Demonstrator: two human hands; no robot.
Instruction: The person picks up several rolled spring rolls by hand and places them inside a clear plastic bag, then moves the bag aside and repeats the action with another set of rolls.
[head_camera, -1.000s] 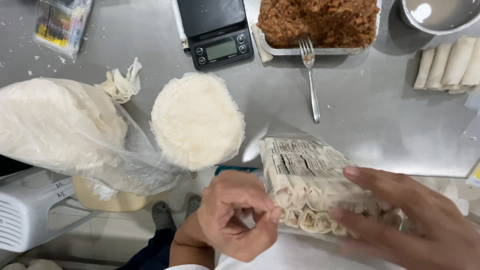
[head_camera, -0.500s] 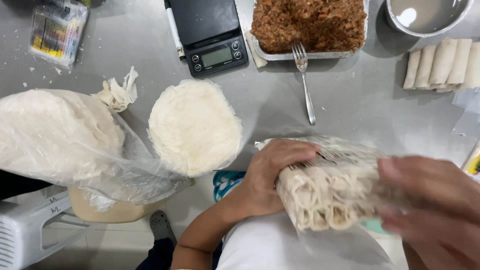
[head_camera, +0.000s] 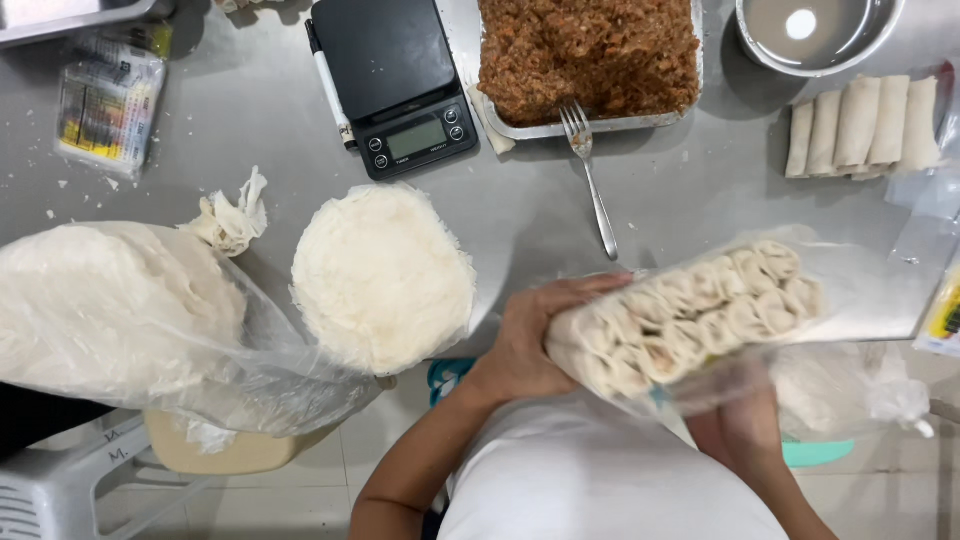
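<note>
Bag of rolls held up over the table's near edge.

My left hand (head_camera: 530, 345) clasps the clear bag of rolls (head_camera: 690, 315) at its left end; my right hand (head_camera: 745, 420) cups it underneath. The rolls' cut ends face me, and the bundle's long axis rises rightward.

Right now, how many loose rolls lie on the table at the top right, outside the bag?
5 rolls, side by side in one row on the steel table, right of the filling tray and below the metal bowl. More could sit beyond the frame edge.
</note>
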